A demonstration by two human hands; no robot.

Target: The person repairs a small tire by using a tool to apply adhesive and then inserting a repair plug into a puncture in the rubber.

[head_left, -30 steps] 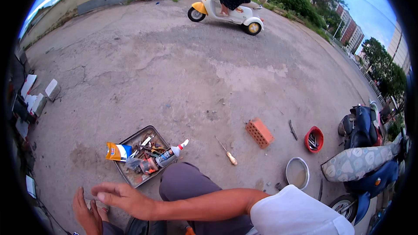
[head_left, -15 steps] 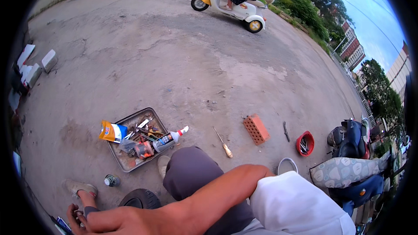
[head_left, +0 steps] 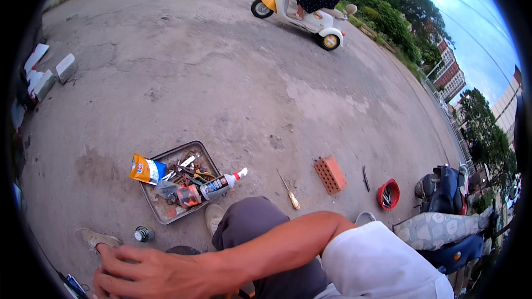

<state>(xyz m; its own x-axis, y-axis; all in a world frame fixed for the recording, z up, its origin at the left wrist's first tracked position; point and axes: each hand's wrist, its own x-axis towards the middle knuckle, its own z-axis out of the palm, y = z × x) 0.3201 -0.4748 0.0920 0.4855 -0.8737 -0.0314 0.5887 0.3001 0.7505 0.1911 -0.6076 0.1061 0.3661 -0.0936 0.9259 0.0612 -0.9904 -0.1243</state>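
Note:
My right hand [head_left: 147, 271] reaches across my body to the lower left, its arm coming from a white sleeve. The fingers are apart and loosely bent, slightly blurred, and I see nothing in them. Their tips run down toward the lower edge. Just behind the wrist, the top of a black tyre [head_left: 183, 249] shows, mostly covered by the hand and forearm. A small dark jar with a pale lid [head_left: 144, 234] stands on the ground beyond the fingers. My left hand is out of view.
A metal tray [head_left: 166, 221] holds tools, a grey bottle [head_left: 217, 186], and an orange-blue pouch [head_left: 148, 169]. Rightward lie a screwdriver [head_left: 293, 199], a brick [head_left: 330, 175] and a red bowl [head_left: 388, 194]. Parked scooters [head_left: 443, 188] stand right. A person rides a white three-wheeled scooter [head_left: 285, 6] far off.
My right hand has risen and swung further into view, now covering most of the tyre. The whole scene has shifted slightly right and down.

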